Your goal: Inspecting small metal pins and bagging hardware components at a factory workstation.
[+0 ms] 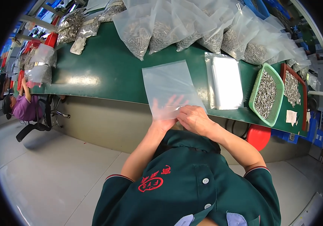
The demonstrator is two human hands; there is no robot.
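An empty clear plastic bag (169,84) lies flat on the green table (105,71), its near edge over the table's front rim. My left hand (165,113) is inside or under the bag's mouth, fingers spread and showing through the film. My right hand (192,117) pinches the bag's near edge beside it. Both hands are on this one bag.
A stack of flat clear bags (226,81) lies to the right. A green basket (266,94) and a red tray (294,90) hold small metal parts. Several filled bags (191,28) line the table's back. Another person (20,105) sits at the far left.
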